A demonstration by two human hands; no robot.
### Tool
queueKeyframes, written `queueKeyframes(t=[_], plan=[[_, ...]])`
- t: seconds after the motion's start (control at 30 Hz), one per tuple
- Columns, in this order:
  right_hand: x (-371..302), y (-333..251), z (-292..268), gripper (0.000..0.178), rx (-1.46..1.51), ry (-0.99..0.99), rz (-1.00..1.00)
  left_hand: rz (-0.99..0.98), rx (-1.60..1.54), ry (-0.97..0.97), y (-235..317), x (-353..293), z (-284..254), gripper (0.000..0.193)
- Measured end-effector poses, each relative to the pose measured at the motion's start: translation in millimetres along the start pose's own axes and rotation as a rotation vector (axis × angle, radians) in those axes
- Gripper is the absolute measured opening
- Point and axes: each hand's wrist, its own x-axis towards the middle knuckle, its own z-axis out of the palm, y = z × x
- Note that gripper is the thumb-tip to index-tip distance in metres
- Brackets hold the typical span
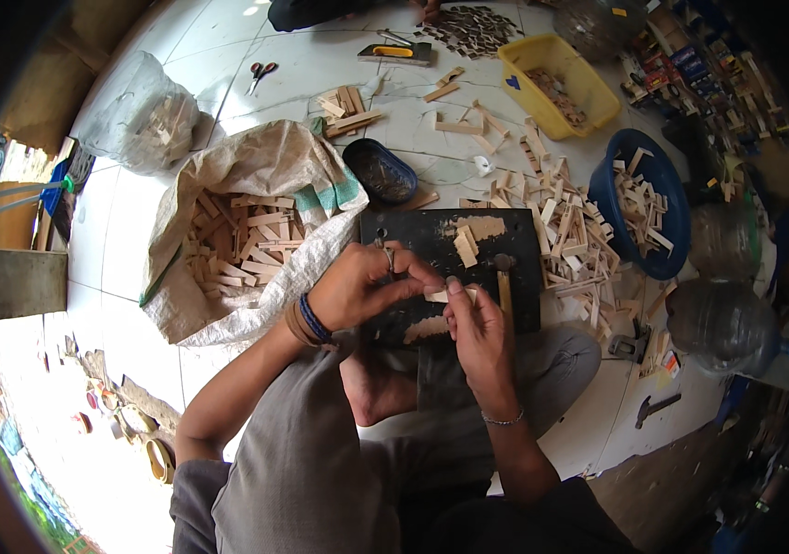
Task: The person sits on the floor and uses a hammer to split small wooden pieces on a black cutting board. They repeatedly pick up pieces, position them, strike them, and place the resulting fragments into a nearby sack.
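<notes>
Above a dark work board (524, 240) on the floor, my left hand (371, 284) and my right hand (479, 334) meet. Fingers and thumbs of both are pinched on a small pale wooden piece (435, 296), which they partly cover. A hammer (505, 294) with a wooden handle lies on the board, just beyond my right hand. Two short wooden pieces (466, 247) rest together near the board's far side, by a worn tan patch. Past the board's far left corner stands a dark blue oval tray (404, 189), its small contents too fine to make out.
An open woven sack (200, 162) of wooden blocks stands at left. On the right, loose wooden pieces (570, 231) are heaped beside a blue basin (609, 198). Farther off are a yellow tub (598, 115), scissors (261, 76) and a hand saw (394, 54). A second hammer (655, 409) lies right.
</notes>
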Motion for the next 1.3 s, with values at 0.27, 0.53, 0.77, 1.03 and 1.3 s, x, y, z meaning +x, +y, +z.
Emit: queueKeyframes(t=[0.27,0.53,0.77,1.03,1.3], plan=[[1,0,1,0.033,-0.001,-0.002,0.003,0.056,0.052,-0.005,3,1,0,0.013],[2,0,1,0.037,-0.012,0.007,0.007,0.100,0.206,-0.044,12,-2,-1,0.024],[2,2,0,0.036,-0.037,0.013,-0.015,0.265,0.446,-0.068,7,-4,6,0.034],[2,1,1,0.036,-0.014,0.001,0.017,0.380,0.438,-0.020,-4,-9,10,0.037],[-12,7,-35,0.026,-0.175,0.040,-0.174,0.304,0.480,-0.073,9,-10,8,0.035]])
